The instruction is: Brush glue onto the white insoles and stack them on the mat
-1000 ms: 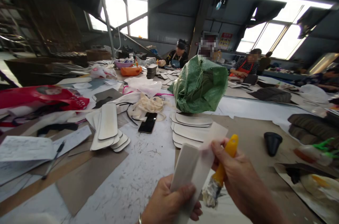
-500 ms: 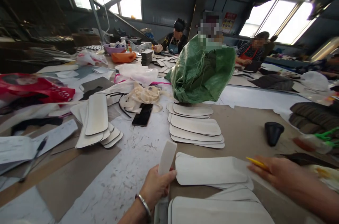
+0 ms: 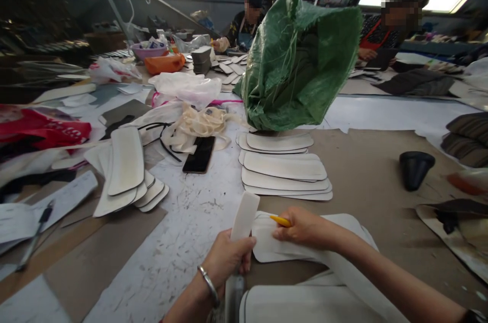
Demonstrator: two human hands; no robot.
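My left hand [image 3: 227, 261] is closed around a narrow white strip piece [image 3: 244, 215], which stands upright near the table's front edge. My right hand [image 3: 305, 228] grips a yellow-handled brush [image 3: 280, 221] and rests on a flat white insole-shaped piece [image 3: 274, 246] lying on brown cardboard [image 3: 366, 180]. More white pieces [image 3: 305, 305] lie under my right forearm. A stack of similar white pieces [image 3: 285, 173] sits just beyond.
A bulging green plastic bag [image 3: 299, 66] stands behind the stack. To the left lie another pile of white pieces [image 3: 125, 170], a black phone [image 3: 199, 154], tangled cream straps [image 3: 198, 124] and a red bag [image 3: 41, 127]. A black cone-shaped object [image 3: 415, 168] sits right. People work at the far end.
My right hand moved left with the brush onto the flat white piece. The white piece went from held in the air to lying on the cardboard. The view tilted down.
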